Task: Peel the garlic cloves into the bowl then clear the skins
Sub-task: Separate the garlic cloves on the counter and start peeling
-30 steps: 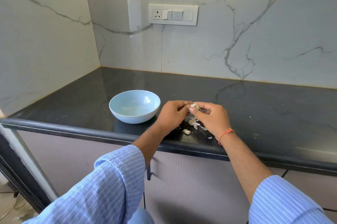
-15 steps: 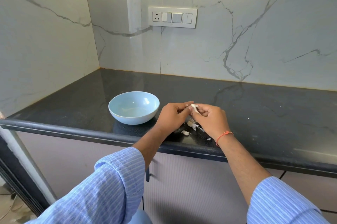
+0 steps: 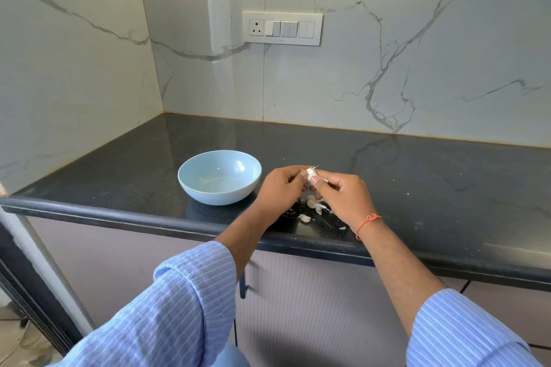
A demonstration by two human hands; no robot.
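Garlic clove (image 3: 311,174) is sitting pinched between your two hands, held up just above the counter (image 3: 417,187) and to the right of the bowl (image 3: 220,181). Nearest to you, your striped blue sleeves are framing the bottom of the view, with both forearms reaching out over the rounded front edge of the dark counter. Your right wrist is wearing a thin orange thread (image 3: 368,222). Your left hand (image 3: 280,190) is curling its fingers round the clove from the left, thumb tip pressing on it, while your right hand (image 3: 343,196) is gripping it from the right with thumb and fingertips, a wisp of white skin sticking up from the top. Both hands are clamping on that one clove, knuckles nearly touching.

Under your hands, loose garlic pieces and skins (image 3: 316,205) are lying on the counter, one pale scrap (image 3: 304,218) nearer the front edge and tiny flakes scattered about. The light blue bowl is standing upright just left of your left hand; I cannot tell whether anything is lying in it. Farther back, the counter is meeting the white marbled wall, where a switch plate (image 3: 282,28) is hanging above.
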